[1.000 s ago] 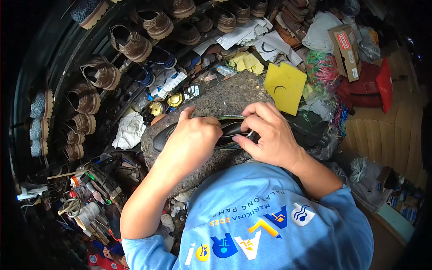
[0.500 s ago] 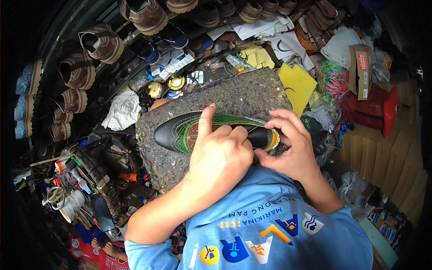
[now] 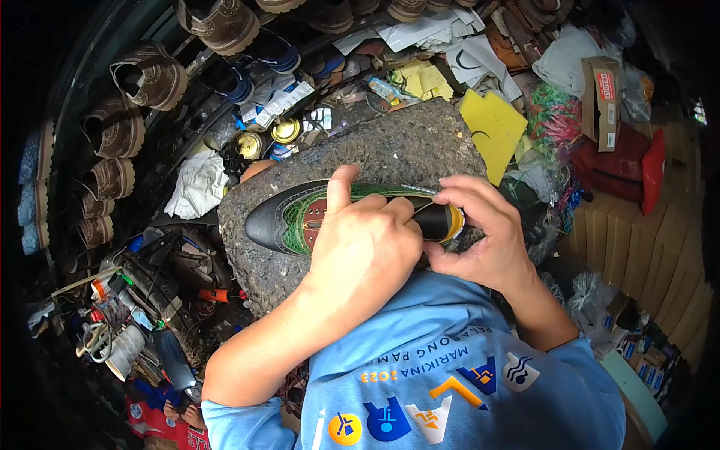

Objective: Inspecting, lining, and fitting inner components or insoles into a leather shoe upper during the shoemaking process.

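Observation:
A dress shoe (image 3: 271, 219) lies on its side-to-side length across my lap, its black toe to the left. Green textured leather and a brown laced panel cover its middle; a yellow lining shows at the heel. Over the instep, my left hand (image 3: 367, 240) grips the shoe, thumb along the far side and bent fingers at the opening. Fingers and thumb of my right hand (image 3: 486, 236) pinch around the heel end. Beneath the shoe is a rough dark stone block (image 3: 424, 142). My hands hide part of the near side.
Brown shoes (image 3: 150, 76) line a rack at the left and far side. Beyond the block are open tins (image 3: 286, 130), a crumpled white cloth (image 3: 196, 184) and yellow sheets (image 3: 491, 131). Tools and a thread cone (image 3: 124, 351) crowd the left; a cardboard box (image 3: 601, 101) stands right.
The view has shifted slightly, and the shoe with both hands sits a little further left in it. Both hands keep their hold on the shoe.

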